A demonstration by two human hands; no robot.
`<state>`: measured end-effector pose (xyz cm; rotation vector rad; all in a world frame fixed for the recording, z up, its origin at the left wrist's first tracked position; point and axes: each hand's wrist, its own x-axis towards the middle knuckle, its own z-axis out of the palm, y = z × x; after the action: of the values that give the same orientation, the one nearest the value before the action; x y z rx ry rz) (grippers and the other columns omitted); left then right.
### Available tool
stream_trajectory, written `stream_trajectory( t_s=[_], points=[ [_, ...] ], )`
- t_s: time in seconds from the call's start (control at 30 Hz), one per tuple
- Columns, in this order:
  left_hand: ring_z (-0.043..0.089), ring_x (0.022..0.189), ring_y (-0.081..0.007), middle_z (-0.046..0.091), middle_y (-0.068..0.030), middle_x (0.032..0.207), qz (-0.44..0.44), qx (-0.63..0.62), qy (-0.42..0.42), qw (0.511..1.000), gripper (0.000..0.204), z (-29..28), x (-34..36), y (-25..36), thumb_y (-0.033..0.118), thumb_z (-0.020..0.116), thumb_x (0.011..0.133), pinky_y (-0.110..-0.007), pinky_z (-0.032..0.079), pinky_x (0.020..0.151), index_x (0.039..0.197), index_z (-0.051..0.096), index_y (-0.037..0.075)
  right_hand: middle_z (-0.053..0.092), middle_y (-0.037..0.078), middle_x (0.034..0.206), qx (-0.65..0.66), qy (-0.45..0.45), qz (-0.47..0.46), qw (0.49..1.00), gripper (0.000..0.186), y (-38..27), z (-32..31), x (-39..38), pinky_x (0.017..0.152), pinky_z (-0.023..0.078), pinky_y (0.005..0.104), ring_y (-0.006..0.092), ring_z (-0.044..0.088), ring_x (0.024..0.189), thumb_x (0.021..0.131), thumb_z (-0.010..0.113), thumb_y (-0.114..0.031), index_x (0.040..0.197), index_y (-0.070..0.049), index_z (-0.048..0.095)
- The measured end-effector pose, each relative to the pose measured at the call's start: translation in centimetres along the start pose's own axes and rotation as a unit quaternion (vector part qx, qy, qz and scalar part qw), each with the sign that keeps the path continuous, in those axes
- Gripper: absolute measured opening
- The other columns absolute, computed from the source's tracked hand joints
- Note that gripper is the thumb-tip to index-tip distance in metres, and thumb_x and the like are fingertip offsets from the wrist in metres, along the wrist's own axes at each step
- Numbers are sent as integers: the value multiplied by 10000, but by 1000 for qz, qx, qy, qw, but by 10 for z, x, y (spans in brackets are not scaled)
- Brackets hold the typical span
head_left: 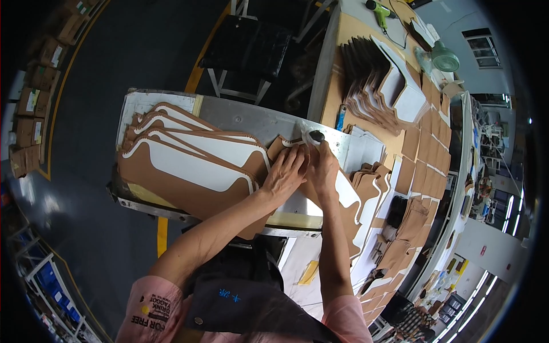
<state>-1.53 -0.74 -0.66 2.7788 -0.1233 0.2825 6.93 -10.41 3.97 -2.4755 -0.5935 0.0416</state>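
My left hand [286,172] lies over a brown panel piece [275,147] with a notched edge, its fingers stretched forward and pressing down. Close beside it, my right hand [324,170] is closed around a small tool with a rounded black end [316,136]; its working end is hidden. Something clear and shiny [305,130] shows next to that black end. Under both hands is a metal-topped bench [240,117]. To the left, brown panels with white centres [194,166] lie overlapped in a fanned stack.
On the table at right stand folded brown-and-white pieces [394,86], white sheets [366,146], and rows of brown panels [426,148]. A blue-handled tool [341,117] lies near the bench. A green heat gun [378,12] and a black stool [246,46] are farther off.
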Motion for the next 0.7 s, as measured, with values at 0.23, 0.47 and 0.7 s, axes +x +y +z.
stream_trajectory(
  t_s=[0.23,0.47,0.7],
  points=[
    [352,1358,-341,429,-213,1386,3,-9,-40,999,660,-4,4,4,356,726,810,-447,308,1130,1314,514,-12,623,253,746,-18,47,29,998,89,22,-8,-1,589,479,489,452,623,688,881,601,-27,906,9,524],
    [394,1337,-353,468,-212,1346,18,-27,4,999,644,-3,5,1,325,739,802,-456,338,1115,1309,514,-3,657,285,851,90,10,158,983,203,53,-26,-43,675,502,419,395,682,808,942,572,-93,1098,32,605],
    [386,1357,-334,463,-211,1388,32,-90,-9,995,579,-16,-3,-7,265,741,822,-464,334,1119,1291,539,-8,566,28,652,264,77,307,911,191,165,-105,-127,411,417,259,111,538,471,887,635,-101,1047,-21,570]
  ],
)
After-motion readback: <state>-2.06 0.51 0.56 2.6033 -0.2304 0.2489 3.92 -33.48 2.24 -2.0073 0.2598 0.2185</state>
